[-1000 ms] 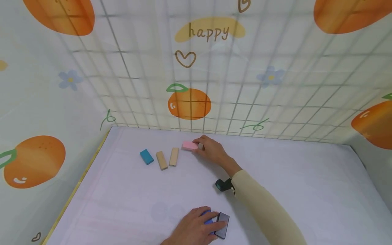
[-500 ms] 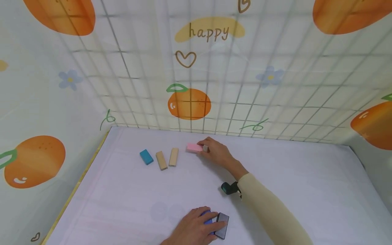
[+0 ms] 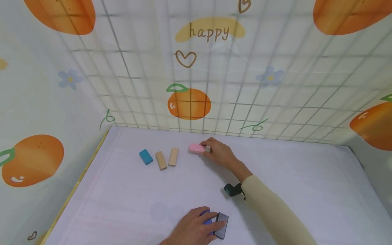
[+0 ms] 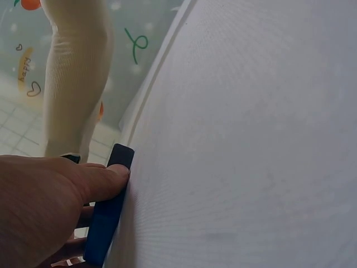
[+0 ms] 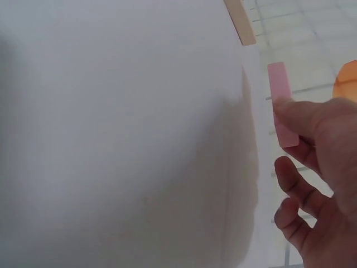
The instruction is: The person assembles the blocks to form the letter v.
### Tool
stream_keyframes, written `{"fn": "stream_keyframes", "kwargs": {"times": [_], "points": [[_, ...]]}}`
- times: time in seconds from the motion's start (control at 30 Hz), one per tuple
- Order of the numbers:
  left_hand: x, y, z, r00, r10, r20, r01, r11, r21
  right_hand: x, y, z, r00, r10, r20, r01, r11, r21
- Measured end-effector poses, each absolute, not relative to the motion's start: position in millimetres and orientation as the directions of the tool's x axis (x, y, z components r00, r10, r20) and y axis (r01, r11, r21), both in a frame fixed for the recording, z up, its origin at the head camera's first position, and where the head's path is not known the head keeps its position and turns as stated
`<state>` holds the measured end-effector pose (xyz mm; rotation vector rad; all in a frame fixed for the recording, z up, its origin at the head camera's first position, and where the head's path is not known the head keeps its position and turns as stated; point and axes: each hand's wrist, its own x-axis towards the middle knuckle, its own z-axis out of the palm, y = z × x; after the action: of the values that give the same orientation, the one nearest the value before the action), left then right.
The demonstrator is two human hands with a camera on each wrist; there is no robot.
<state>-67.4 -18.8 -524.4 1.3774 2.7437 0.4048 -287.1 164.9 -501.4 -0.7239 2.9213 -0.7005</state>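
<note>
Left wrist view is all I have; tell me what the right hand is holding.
Observer: The right hand pinches a pink block.
Operator: Report what lies beside the blue block that the left hand grips.
Observer: The head view shows a dark grey slab there, partly under that hand.
Operator: Name whatever lies nearest the pink block on the table.
Observer: A wooden block, to its left in the head view, with a gap between them.
</note>
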Motion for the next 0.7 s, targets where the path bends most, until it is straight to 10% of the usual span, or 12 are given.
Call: {"fn": "stream_keyframes", "kwargs": {"times": [0.7], "points": [[-67.7, -19.0, -524.0, -0.609, 0.793, 0.011, 0.768, 0.586, 0.259, -277.1, 166.5, -496.5, -0.898, -0.434, 0.075, -0.421, 0.799, -0.429]]}}
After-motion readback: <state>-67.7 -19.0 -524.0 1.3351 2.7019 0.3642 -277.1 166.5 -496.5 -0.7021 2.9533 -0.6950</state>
